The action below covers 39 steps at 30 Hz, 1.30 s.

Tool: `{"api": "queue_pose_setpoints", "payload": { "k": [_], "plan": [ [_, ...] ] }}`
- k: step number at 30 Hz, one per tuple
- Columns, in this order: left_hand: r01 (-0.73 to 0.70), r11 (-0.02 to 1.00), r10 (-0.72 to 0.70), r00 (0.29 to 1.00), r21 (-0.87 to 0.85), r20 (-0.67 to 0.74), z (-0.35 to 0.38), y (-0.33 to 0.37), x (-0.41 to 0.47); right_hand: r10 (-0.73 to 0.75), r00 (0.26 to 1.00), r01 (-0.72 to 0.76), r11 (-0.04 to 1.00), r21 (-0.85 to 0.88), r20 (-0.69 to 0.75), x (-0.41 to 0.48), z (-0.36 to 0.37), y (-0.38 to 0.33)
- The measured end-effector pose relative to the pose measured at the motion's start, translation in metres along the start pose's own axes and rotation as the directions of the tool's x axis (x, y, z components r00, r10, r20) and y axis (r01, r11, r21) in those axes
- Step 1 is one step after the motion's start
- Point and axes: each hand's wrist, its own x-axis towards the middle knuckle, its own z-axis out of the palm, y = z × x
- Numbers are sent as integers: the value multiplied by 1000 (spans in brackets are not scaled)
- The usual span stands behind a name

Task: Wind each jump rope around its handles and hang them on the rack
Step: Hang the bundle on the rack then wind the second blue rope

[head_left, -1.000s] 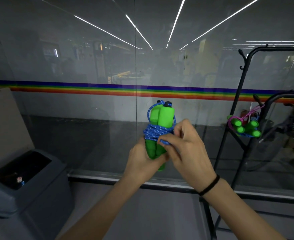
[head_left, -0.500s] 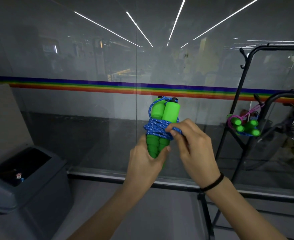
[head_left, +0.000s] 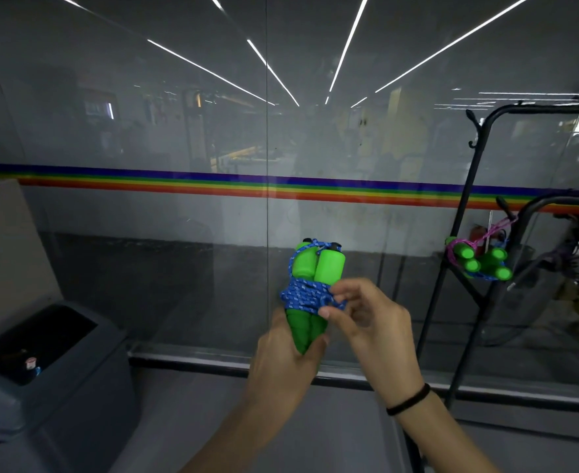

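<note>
The left hand (head_left: 286, 356) is wrapped round the lower ends of the two green handles (head_left: 318, 268) and holds them upright, side by side, at mid-frame. The right hand (head_left: 371, 324) pinches a strand of the blue rope (head_left: 301, 295) between thumb and fingertips at the right edge of the coil, its other fingers loosely curved.

The winding looks nearly finished. The strand should be kept taut and its end tucked under a turn so the coil cannot slacken. The loop over the handle tops is best left free for a hook.

The black rack (head_left: 465, 213) stands well apart to the right, where a pink-roped bundle (head_left: 479, 261) already hangs.

No brand or writing is legible. A small red-and-white item in the grey bin (head_left: 86, 377) is too small to read.
</note>
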Motion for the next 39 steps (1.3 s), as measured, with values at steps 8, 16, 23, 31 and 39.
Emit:
{"api": "queue_pose_setpoints", "payload": {
  "k": [8, 16, 23, 31, 39],
  "plan": [
    [-50, 998, 50, 999, 29, 5, 6, -1, -6, -152, 988, 150, 985, -80, -13, -5, 3, 9],
    [-68, 969, 60, 997, 236, 39, 7, -10, -14, -102, 990, 128, 937, -326, 95, 4, 0, 12],
    [-85, 947, 62, 994, 310, 86, 6, -15, -18, 72, 980, -38, 983, -178, 185, 15, -1, 16],
    [-34, 941, 2, 995, 337, 96, 5, -16, -12, -80, 973, 168, 887, -431, 214, 4, 13, 11],
    [0, 906, -67, 987, 424, 144, 3, -20, -6, 216, 912, -67, 917, -393, 348, 16, 8, 12]
  ]
}}
